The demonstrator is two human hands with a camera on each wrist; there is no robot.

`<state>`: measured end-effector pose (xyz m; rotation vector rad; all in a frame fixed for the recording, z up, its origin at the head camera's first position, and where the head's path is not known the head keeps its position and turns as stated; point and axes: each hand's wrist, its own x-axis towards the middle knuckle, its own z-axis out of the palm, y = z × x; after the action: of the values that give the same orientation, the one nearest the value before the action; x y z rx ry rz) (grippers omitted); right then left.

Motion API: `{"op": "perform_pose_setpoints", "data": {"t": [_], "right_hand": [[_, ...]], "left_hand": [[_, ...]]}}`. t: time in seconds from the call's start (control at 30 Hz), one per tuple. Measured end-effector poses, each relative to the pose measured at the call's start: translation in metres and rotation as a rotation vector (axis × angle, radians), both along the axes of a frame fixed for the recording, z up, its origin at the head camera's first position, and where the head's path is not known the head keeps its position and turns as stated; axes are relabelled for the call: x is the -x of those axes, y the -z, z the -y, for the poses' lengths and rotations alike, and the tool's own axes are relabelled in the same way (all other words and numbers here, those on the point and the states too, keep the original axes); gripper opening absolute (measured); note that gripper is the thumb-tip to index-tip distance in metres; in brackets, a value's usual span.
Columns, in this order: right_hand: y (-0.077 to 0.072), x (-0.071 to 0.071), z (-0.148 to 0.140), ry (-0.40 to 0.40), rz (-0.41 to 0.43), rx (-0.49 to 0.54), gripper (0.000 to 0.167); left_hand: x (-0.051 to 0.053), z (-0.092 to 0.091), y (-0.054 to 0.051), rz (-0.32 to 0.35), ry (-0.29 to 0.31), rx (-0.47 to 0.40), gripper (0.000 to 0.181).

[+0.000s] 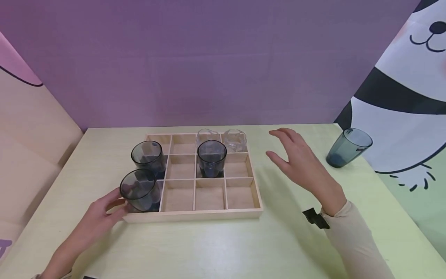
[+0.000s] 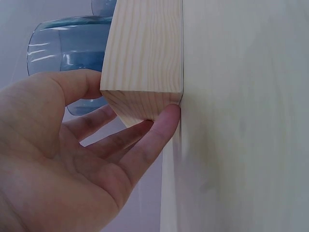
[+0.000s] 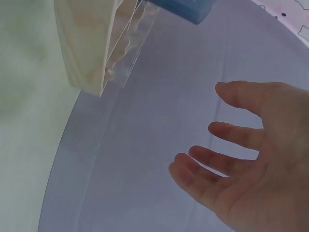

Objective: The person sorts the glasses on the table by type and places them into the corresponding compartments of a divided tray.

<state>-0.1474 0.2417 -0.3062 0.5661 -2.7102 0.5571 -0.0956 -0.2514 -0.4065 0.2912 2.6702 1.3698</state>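
A wooden divided tray lies on the table with several glasses in its compartments. My left hand grips its front left corner; in the left wrist view the thumb is at the upper edge and the fingertips touch the outer wall. Beside that hand, a smoky tinted glass stands in the front left compartment. Another tinted glass is right behind it, and a third tinted glass stands in the middle row. My right hand hovers to the right of the tray, fingers spread, holding nothing.
Two clear glasses sit in the back row of the tray. A blue-grey glass stands apart near the table's right edge. A purple panel rises behind the table, and a panda picture is on the right.
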Motion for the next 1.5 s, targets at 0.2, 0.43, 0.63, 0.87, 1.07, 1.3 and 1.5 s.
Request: {"op": "perform_pose_setpoints", "data": {"t": [0.2, 0.43, 0.63, 0.87, 1.07, 1.3, 1.5], "right_hand": [[-0.005, 0.005, -0.018, 0.074, -0.033, -0.002, 0.050], [-0.004, 0.013, -0.045, 0.133, -0.094, 0.041, 0.047], [-0.004, 0.017, -0.066, 0.212, -0.116, 0.065, 0.046], [-0.006, 0.016, -0.093, 0.334, -0.137, 0.079, 0.048], [-0.004, 0.016, -0.115, 0.442, -0.109, 0.078, 0.053], [0.003, 0.019, -0.136, 0.535, -0.041, 0.068, 0.063], [0.010, 0.022, -0.149, 0.610, -0.003, 0.074, 0.068]], "left_hand": [[0.000, 0.001, 0.002, -0.011, 0.002, 0.001, 0.046], [0.000, 0.000, 0.004, -0.036, 0.008, 0.008, 0.043], [0.001, 0.000, 0.004, -0.024, 0.008, 0.015, 0.044], [0.000, -0.001, 0.002, -0.021, 0.005, 0.010, 0.044], [0.000, 0.000, 0.002, -0.029, 0.010, 0.007, 0.044], [0.000, 0.000, 0.002, -0.023, 0.007, 0.012, 0.044], [0.001, 0.000, 0.002, -0.021, 0.010, 0.016, 0.045]]}}
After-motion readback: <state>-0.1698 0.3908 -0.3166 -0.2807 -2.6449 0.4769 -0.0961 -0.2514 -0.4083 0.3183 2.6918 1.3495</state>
